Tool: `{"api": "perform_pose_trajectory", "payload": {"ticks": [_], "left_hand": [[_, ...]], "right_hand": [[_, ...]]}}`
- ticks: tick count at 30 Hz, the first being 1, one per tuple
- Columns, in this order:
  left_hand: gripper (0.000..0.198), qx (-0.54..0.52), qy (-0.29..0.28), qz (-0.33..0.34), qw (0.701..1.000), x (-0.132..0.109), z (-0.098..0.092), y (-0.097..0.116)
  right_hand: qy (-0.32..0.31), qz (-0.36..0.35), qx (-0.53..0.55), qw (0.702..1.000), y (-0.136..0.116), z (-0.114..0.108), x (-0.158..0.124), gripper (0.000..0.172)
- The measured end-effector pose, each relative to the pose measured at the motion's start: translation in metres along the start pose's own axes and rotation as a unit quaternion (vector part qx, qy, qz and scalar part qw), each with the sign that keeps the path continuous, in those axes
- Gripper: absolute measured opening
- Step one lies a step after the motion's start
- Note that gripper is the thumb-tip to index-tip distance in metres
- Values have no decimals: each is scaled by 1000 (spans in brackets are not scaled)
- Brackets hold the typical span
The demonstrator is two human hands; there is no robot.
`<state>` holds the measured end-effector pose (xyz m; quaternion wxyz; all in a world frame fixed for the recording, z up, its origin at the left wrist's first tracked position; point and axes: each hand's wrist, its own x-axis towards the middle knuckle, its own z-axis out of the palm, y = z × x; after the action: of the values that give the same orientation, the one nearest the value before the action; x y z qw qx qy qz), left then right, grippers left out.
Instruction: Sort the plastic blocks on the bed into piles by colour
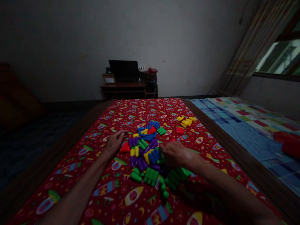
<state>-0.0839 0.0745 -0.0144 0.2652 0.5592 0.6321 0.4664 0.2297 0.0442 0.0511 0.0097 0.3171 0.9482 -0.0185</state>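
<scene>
A pile of plastic building blocks in several colours lies on a red patterned cloth (pixel 133 195). My left hand (pixel 114 142) rests on the cloth at the pile's left edge, fingers stretched out and holding nothing, close to a red block (pixel 125 147) and a purple block (pixel 133 142). Over the pile's right side, my right hand (pixel 177 153) has its fingers curled; what they hold, if anything, is hidden. A bit of red shows just behind it. Near its fingertips are a blue block (pixel 153 156) and a yellow one. Green blocks (pixel 151 176) lie along the near side.
Apart from the pile, yellow blocks (pixel 187 122) and a red block (pixel 179 130) lie at the back right. To the right is a bed surface with checked bedding (pixel 225 115). A desk (pixel 124 85) with a monitor (pixel 124 71) stands against the far wall.
</scene>
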Motion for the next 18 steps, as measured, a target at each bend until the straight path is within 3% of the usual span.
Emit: {"api": "perform_pose_trajectory", "payload": {"ticks": [6, 9, 11, 13, 15, 18], "left_hand": [[47, 7, 0, 10, 1000, 1, 1, -4], [46, 21, 5, 49, 999, -5, 5, 15], [43, 46, 1, 115, 992, -14, 11, 40], [39, 67, -38, 199, 977, -28, 21, 67], [34, 84, -123, 262, 954, -42, 32, 89], [24, 93, -187, 305, 929, -58, 45, 102]], "right_hand": [[-40, 1, 77, 996, 19, -15, 2, 58], [20, -9, 162, 986, 35, -24, 7, 63], [62, -33, 244, 967, 41, -21, 13, 69], [86, -58, 332, 938, 42, -14, 20, 74], [92, -71, 415, 902, 39, -6, 26, 78], [67, -69, 514, 852, 34, 0, 32, 83]]}}
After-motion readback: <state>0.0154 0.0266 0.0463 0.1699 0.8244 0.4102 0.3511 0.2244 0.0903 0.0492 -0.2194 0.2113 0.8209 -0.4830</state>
